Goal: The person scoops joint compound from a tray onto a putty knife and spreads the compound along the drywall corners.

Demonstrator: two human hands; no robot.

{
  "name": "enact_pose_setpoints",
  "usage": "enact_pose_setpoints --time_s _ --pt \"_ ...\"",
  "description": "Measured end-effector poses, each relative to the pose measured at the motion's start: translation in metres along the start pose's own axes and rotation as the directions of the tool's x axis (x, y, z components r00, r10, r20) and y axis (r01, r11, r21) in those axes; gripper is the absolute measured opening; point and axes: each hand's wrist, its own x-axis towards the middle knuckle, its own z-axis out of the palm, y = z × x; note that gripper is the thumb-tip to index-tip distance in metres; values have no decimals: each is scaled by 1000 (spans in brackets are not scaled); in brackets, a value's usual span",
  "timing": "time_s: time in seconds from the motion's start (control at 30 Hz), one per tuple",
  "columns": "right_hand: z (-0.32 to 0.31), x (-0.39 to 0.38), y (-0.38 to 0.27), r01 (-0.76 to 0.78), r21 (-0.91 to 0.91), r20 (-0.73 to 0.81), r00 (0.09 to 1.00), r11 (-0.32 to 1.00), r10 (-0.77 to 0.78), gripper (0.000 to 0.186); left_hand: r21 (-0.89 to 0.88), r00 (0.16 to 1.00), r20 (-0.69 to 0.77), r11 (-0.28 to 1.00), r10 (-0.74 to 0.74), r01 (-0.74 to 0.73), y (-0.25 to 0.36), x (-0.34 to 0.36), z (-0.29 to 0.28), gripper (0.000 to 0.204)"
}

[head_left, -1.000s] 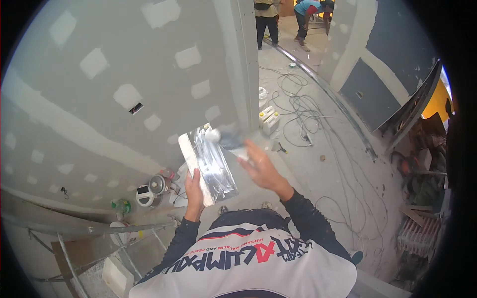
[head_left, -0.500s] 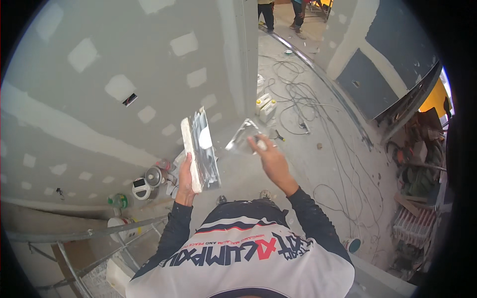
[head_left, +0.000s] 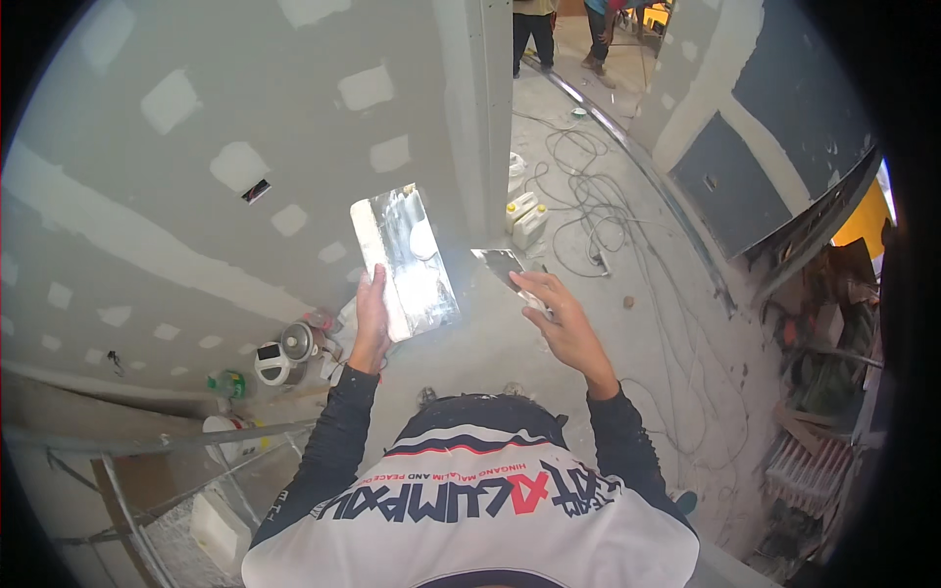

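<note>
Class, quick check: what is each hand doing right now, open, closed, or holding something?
Left hand: closed in a grip on the edge of the flat metal plaster board.
Right hand: closed in a grip on the small putty knife.

a pale drywall wall with white patches of filler and a taped seam fills the left. the grey concrete floor carries loose cables and white jugs. a wall with dark panels runs along the right. metal scaffold bars cross the lower left. two people stand far off.
</note>
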Motion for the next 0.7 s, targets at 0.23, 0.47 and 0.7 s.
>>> enact_pose_setpoints --time_s 0.23,0.47,0.7 --pt "-32 -8 17 21 -16 39 999 1000 -20 49 -83 997 -70 996 11 -17 -27 -10 28 45" --pt "-68 -22 47 -537 730 493 842 422 219 51 -102 995 -79 992 64 -72 -27 -28 38 51" --pt "-29 -34 79 -519 835 500 854 184 141 53 -198 998 3 979 55 -53 -38 -41 61 54"
